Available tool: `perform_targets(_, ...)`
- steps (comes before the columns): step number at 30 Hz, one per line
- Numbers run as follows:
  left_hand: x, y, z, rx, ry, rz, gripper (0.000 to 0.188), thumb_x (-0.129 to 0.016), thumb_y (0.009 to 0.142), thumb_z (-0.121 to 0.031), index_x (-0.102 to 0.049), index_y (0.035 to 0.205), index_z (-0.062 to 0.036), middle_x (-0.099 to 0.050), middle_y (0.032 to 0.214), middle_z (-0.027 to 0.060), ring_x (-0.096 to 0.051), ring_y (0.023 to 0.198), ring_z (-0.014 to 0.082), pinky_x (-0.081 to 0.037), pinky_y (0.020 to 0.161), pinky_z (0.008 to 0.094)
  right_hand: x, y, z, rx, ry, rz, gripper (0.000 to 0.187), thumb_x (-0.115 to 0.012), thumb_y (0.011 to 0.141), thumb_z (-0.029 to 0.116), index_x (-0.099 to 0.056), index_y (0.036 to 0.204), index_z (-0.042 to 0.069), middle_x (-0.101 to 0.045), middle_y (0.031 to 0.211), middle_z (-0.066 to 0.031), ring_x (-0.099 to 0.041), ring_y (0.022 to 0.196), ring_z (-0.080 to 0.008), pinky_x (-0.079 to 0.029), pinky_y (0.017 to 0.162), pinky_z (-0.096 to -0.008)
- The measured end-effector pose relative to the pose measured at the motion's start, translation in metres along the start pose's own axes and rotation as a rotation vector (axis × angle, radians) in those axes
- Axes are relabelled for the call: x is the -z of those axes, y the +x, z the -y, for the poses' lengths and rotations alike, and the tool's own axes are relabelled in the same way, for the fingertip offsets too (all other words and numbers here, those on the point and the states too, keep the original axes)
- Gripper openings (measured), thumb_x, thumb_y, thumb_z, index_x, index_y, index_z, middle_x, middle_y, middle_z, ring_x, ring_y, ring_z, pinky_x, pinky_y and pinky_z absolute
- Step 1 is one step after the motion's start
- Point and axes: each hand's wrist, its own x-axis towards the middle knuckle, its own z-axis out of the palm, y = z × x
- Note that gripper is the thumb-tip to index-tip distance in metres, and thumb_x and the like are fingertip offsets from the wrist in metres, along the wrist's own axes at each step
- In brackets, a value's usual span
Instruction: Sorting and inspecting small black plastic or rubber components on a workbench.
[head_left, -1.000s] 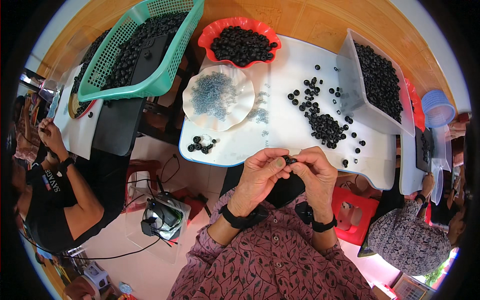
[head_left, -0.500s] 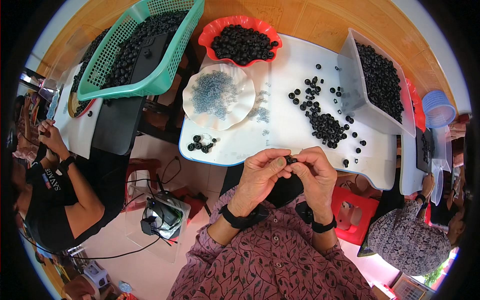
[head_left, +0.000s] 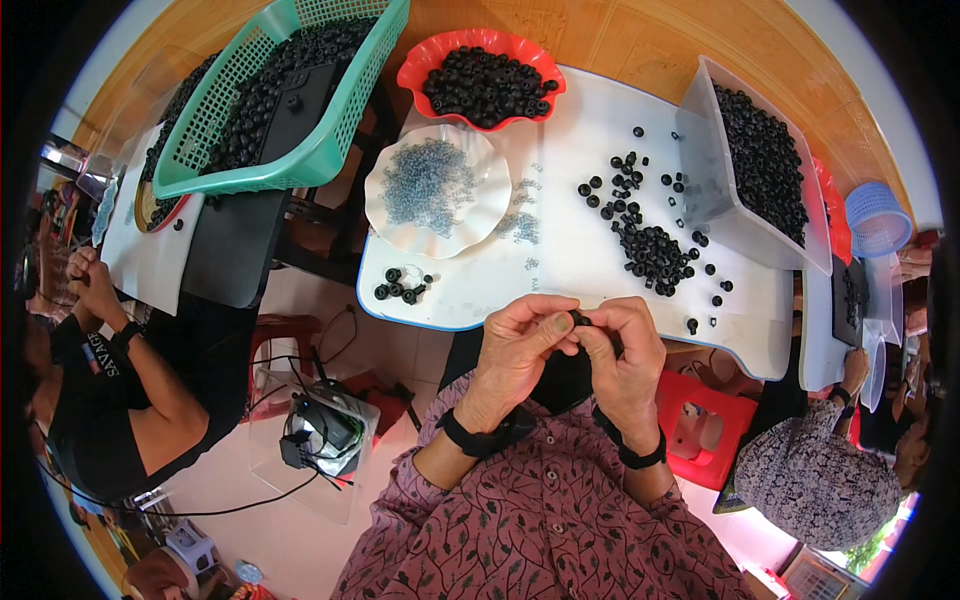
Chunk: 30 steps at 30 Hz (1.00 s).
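My left grip point(head_left: 522, 345) is closed between thumb and fingers on a small black part point(head_left: 579, 318), and my right grip point(head_left: 625, 350) pinches the same part from its other side. I have it up between my 2 sets of fingertips at the near edge of the worktop point(head_left: 580, 200); the fingers hide much of its shape.

Past my left hand, a few black rounded pieces point(head_left: 405, 287) lie near the worktop's corner, and behind them a white scalloped plate point(head_left: 485, 225) carries small grey-blue pieces point(head_left: 428, 188). A red scalloped bowl point(head_left: 410, 72) of black parts stands behind the plate. Ahead and to my right, a pile of loose black parts point(head_left: 655, 258) is spread beside a translucent bin point(head_left: 712, 205) filled with more.
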Motion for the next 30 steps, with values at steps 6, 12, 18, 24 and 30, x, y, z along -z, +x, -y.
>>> perform_targets(6, 0.003, 0.001, -0.001, -0.007, 0.015, -0.021, 0.020, -0.064, 0.090, -0.001, -0.065, 0.109, 0.0027, -0.069, 0.090, 0.0083, -0.063, 0.071, 0.0114, -0.053, 0.068, 0.0221, -0.001, -0.002, 0.003, 0.011, 0.014, 0.016, 0.017, -0.071, 0.079, -0.006, -0.064, 0.094, 0.000, -0.062, 0.089, -0.0097, -0.063, 0.073, -0.0162, -0.052, 0.063, -0.0263)
perform_targets(12, 0.001, 0.001, -0.003, -0.014, 0.031, -0.026, 0.019, -0.064, 0.090, -0.001, -0.065, 0.109, 0.0033, -0.069, 0.090, 0.0086, -0.063, 0.071, 0.0114, -0.053, 0.067, 0.0215, 0.000, -0.002, -0.002, -0.051, 0.138, 0.031, 0.017, -0.070, 0.080, -0.007, -0.065, 0.094, -0.001, -0.063, 0.088, -0.0086, -0.064, 0.075, -0.0141, -0.052, 0.066, -0.0251)
perform_targets(18, -0.001, 0.000, -0.004, 0.016, 0.059, -0.007, 0.023, -0.062, 0.092, -0.002, -0.064, 0.114, 0.0044, -0.069, 0.094, 0.0110, -0.066, 0.077, 0.0139, -0.056, 0.072, 0.0235, 0.001, -0.001, -0.005, -0.098, 0.167, 0.019, 0.014, -0.067, 0.081, -0.007, -0.063, 0.093, 0.000, -0.061, 0.088, -0.0079, -0.063, 0.075, -0.0138, -0.051, 0.067, -0.0247)
perform_targets(24, -0.001, 0.000, -0.003, -0.013, 0.039, -0.002, 0.025, -0.059, 0.093, -0.001, -0.062, 0.117, 0.0049, -0.069, 0.096, 0.0125, -0.067, 0.080, 0.0154, -0.058, 0.074, 0.0257, 0.001, -0.001, -0.007, -0.106, 0.143, 0.015, 0.013, -0.066, 0.083, -0.006, -0.062, 0.093, 0.000, -0.059, 0.088, -0.0073, -0.061, 0.074, -0.0129, -0.050, 0.067, -0.0242)
perform_targets(30, -0.001, 0.000, 0.001, -0.014, 0.005, -0.008, 0.021, -0.059, 0.093, -0.001, -0.063, 0.113, 0.0045, -0.068, 0.093, 0.0110, -0.066, 0.079, 0.0144, -0.058, 0.072, 0.0250, 0.001, -0.001, -0.008, -0.110, 0.159, 0.017, 0.013, -0.066, 0.083, -0.006, -0.061, 0.094, 0.000, -0.059, 0.089, -0.0076, -0.061, 0.075, -0.0130, -0.050, 0.067, -0.0241)
